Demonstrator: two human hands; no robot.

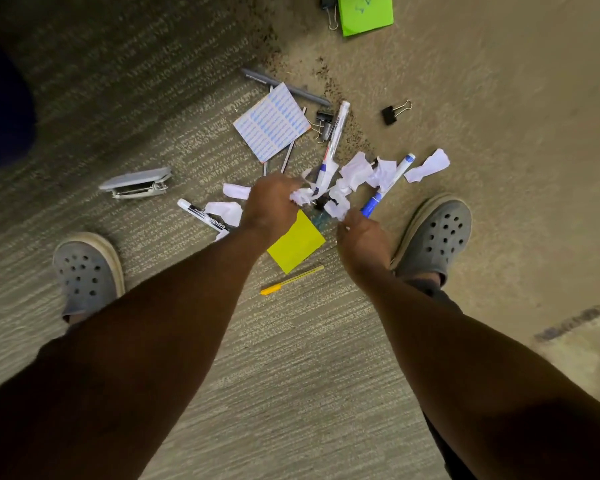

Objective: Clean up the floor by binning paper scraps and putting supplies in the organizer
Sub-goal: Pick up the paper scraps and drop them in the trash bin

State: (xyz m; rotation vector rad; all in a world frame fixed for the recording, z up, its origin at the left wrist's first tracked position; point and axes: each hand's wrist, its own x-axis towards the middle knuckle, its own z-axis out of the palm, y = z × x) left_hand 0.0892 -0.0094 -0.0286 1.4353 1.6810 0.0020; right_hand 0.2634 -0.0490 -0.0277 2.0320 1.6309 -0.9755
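Note:
Several crumpled white paper scraps (355,168) lie scattered on the carpet among markers. My left hand (271,206) grips a crumpled scrap (301,195) at its fingertips. My right hand (361,240) pinches another white scrap (336,211) just beside a blue marker (387,185). A white marker (331,143) lies above the scraps, and a black-capped marker (203,216) lies to the left. One yellow sticky pad (297,242) sits between my hands, with a yellow pen (291,280) below it. No bin or organizer is in view.
A grey stapler (136,183) lies at the left. A label sheet (272,121), a grey bar (284,86) and binder clips (395,112) lie further out. A green note (364,13) sits at the top edge. My grey shoes (87,271) stand either side.

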